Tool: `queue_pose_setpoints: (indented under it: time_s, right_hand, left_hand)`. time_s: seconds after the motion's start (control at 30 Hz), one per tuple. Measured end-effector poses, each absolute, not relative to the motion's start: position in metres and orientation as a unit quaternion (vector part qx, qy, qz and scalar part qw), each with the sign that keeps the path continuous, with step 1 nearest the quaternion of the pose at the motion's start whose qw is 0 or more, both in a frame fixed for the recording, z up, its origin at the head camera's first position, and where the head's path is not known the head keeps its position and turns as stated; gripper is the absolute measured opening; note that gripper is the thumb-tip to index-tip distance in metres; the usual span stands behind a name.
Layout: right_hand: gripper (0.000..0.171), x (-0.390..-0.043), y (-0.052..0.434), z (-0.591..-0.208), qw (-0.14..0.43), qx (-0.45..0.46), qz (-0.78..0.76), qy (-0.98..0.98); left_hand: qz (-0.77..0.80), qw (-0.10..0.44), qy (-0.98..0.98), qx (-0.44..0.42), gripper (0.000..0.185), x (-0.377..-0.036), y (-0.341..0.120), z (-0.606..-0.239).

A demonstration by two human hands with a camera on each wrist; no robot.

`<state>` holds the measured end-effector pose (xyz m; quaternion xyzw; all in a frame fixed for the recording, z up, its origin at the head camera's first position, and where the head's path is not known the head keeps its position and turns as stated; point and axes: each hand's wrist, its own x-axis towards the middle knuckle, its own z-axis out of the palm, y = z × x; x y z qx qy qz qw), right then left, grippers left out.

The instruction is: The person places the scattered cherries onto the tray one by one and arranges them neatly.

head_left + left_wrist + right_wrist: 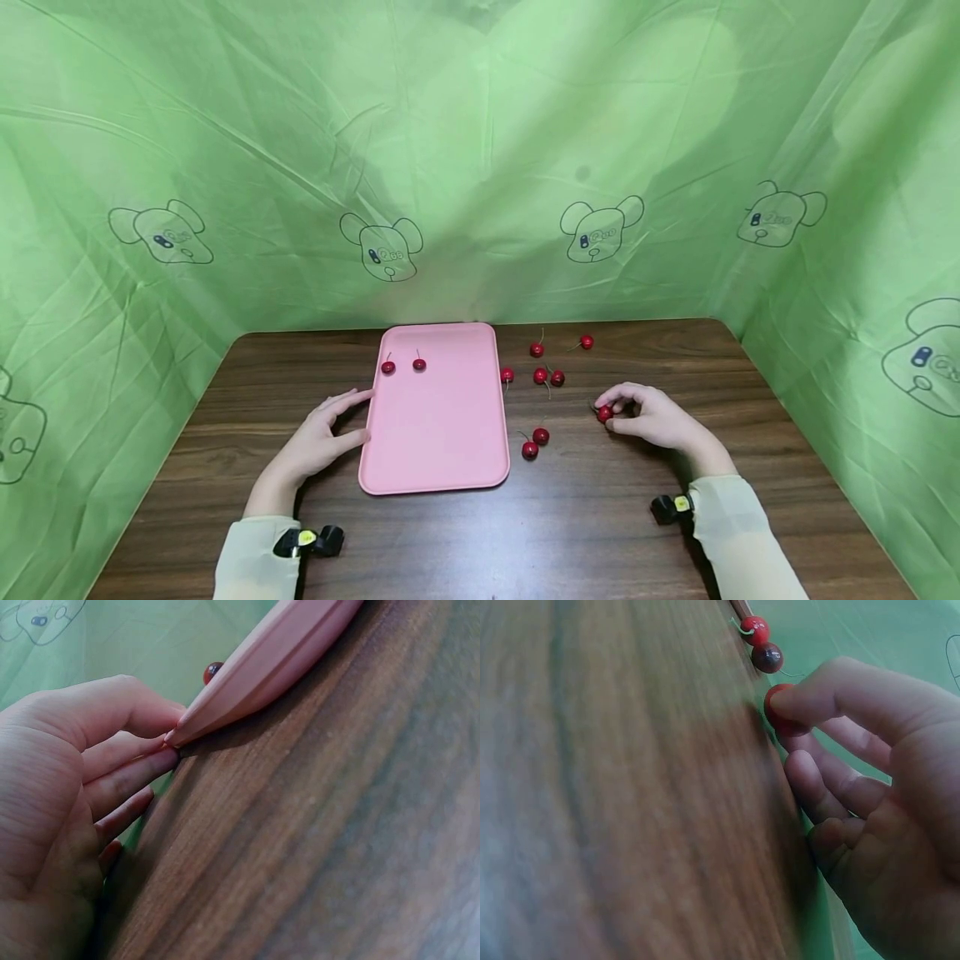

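Right hand (652, 417) around cherry (604, 412)

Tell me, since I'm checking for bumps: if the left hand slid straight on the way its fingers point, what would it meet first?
Probably the pink tray: the left hand points right, fingertips already at its left rim, as the left wrist view shows.

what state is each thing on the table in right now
pink tray: flat on the table, two cherries at its far end
left hand: fingers touching the tray's left edge
right hand: pinching a cherry
loose cherries: lying on the table right of the tray
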<state>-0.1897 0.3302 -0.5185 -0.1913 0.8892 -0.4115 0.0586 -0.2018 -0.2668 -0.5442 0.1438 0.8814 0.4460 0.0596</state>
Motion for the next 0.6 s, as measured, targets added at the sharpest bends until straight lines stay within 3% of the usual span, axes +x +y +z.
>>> queue_pose_setpoints:
  time_s: [0.6]
  right_hand:
    - [0.021,-0.189,0.32,-0.512,0.017,-0.16,-0.441,0.883]
  left_hand:
    - [0.445,0.059,0.882,0.145,0.068,-0.2,-0.266,-0.543]
